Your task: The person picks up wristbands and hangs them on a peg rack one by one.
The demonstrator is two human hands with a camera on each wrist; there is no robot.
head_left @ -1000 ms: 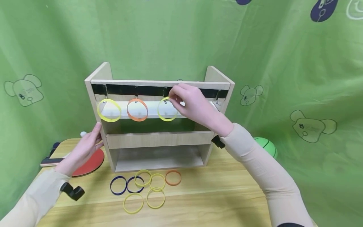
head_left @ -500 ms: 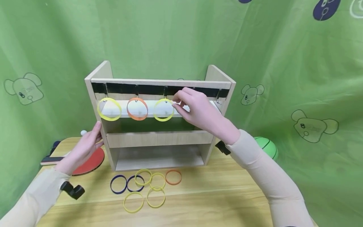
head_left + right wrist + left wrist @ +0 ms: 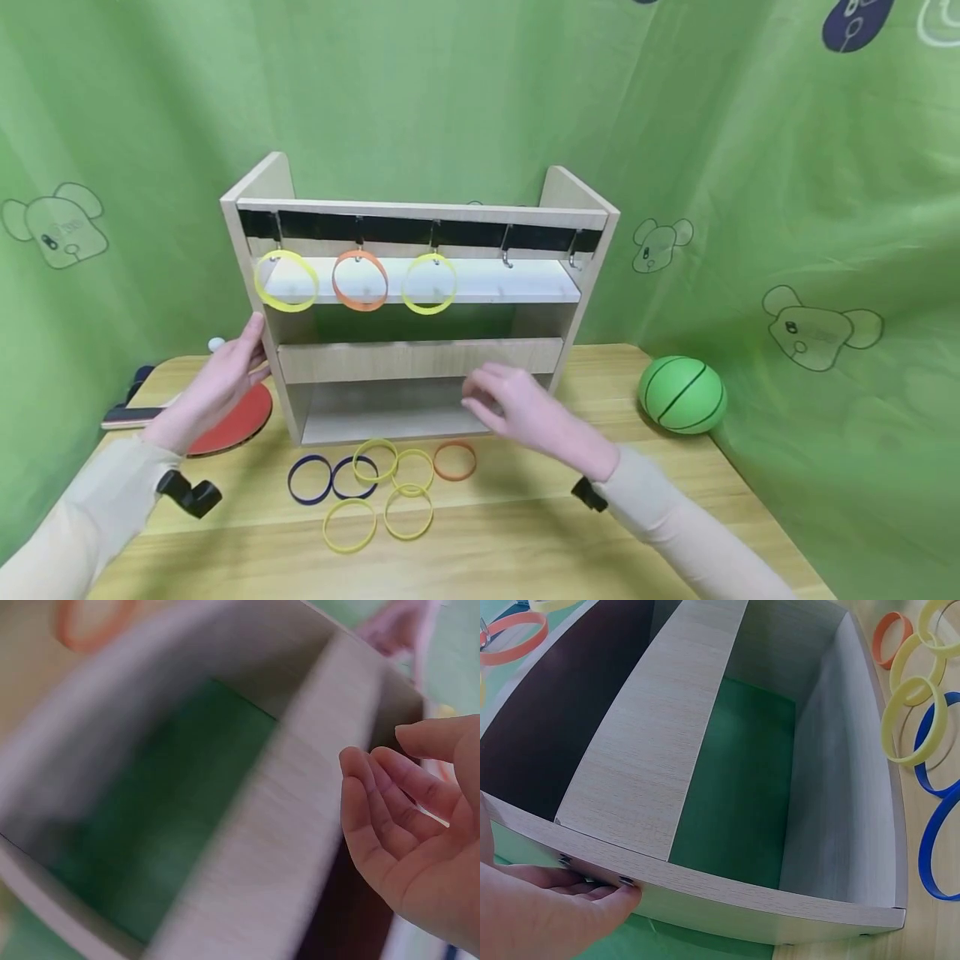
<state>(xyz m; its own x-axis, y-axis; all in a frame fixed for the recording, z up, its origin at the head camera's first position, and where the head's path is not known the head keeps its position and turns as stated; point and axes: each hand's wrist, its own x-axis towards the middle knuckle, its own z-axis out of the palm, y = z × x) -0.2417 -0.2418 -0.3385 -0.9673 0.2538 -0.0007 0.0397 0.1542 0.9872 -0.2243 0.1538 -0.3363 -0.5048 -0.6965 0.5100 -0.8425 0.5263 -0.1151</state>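
A light wooden shelf [image 3: 420,361] stands on the table, with a row of metal hooks on a black strip along its top. From the three hooks at the left hang a yellow wristband [image 3: 288,307], an orange wristband [image 3: 361,307] and another yellow wristband [image 3: 428,311]; two hooks at the right, including one bare hook [image 3: 507,250], carry nothing. My left hand [image 3: 219,377] rests against the shelf's left side panel, fingers extended. My right hand [image 3: 517,410] is in the air before the lower compartment, fingers loosely bent, with nothing in it in the right wrist view.
Before the shelf lie several yellow wristbands, including one nearest the front [image 3: 347,551], two blue ones, including a left one [image 3: 290,482], and an orange one [image 3: 454,479]. A red paddle [image 3: 240,421] and white ball [image 3: 215,343] are left; a green ball [image 3: 682,395] is right.
My right hand has let go of the third wristband, which now hangs on its hook, and has dropped from the hooks to the lower compartment's height. The left hand stays at the side panel.
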